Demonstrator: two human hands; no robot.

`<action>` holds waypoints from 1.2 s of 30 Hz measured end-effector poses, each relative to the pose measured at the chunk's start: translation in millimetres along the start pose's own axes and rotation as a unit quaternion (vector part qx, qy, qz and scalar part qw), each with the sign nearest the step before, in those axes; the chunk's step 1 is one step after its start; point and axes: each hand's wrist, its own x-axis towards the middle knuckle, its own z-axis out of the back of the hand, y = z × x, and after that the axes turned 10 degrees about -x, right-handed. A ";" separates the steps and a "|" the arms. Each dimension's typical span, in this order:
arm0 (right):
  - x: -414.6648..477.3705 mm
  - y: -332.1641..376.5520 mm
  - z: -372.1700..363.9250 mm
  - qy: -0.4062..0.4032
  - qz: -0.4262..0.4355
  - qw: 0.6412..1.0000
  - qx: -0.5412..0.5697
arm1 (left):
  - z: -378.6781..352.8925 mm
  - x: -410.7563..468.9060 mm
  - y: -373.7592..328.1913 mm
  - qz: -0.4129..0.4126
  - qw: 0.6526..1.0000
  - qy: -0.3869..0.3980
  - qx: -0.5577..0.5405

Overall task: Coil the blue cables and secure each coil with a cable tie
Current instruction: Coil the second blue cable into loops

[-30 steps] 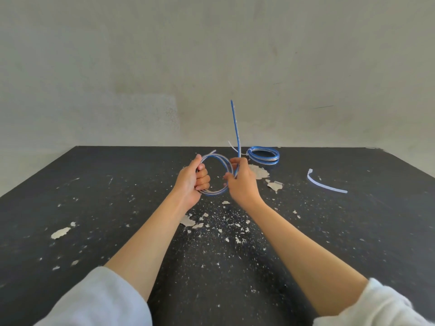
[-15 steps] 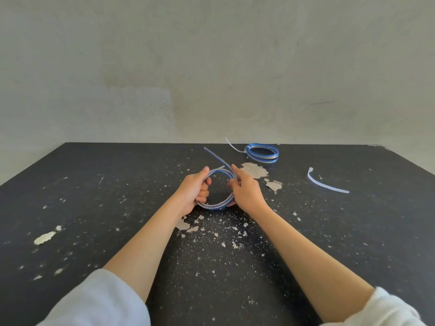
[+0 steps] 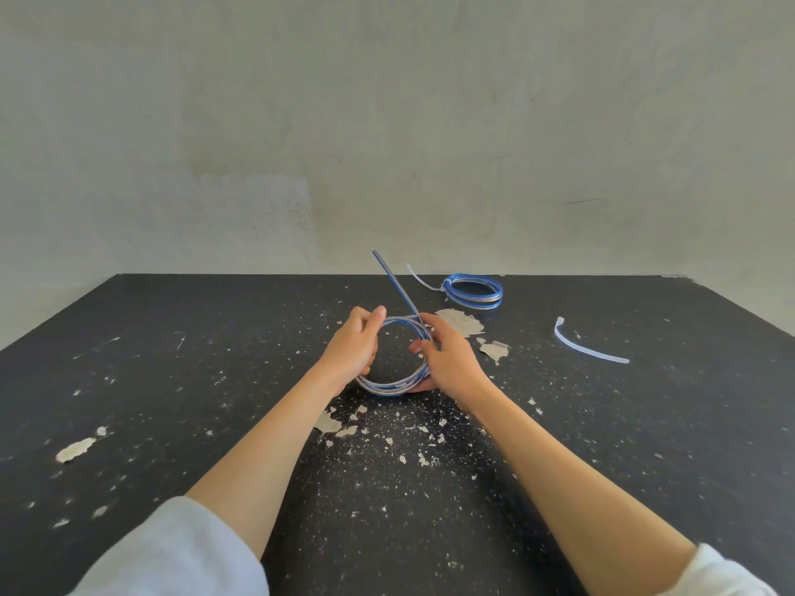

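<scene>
A blue and clear cable coil (image 3: 389, 387) stands nearly upright on the black table (image 3: 172, 380) in the middle of the head view. My left hand (image 3: 355, 346) grips its left side, thumb over the top. My right hand (image 3: 447, 359) holds the right side, fingers curled round the loops. The cable's free end (image 3: 393, 283) sticks up and to the left from the top of the coil. Further back right lies a second blue coil (image 3: 475, 291), bound with a white cable tie whose tail (image 3: 419, 277) points left. A loose white cable tie (image 3: 589, 348) lies at the right.
Flakes of pale peeled paint (image 3: 458, 322) are scattered over the table around the hands and at the left (image 3: 75, 449). A bare grey wall (image 3: 387, 122) rises behind the table's far edge.
The cable's free end swung from upright down toward the left as another loop was wound onto the coil. Both hands sank lower toward the table.
</scene>
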 end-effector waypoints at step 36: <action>-4.5 6.5 -0.3 -0.114 0.097 0.917 -0.371 | -1.4 -0.2 7.7 -0.213 0.938 -0.055 0.269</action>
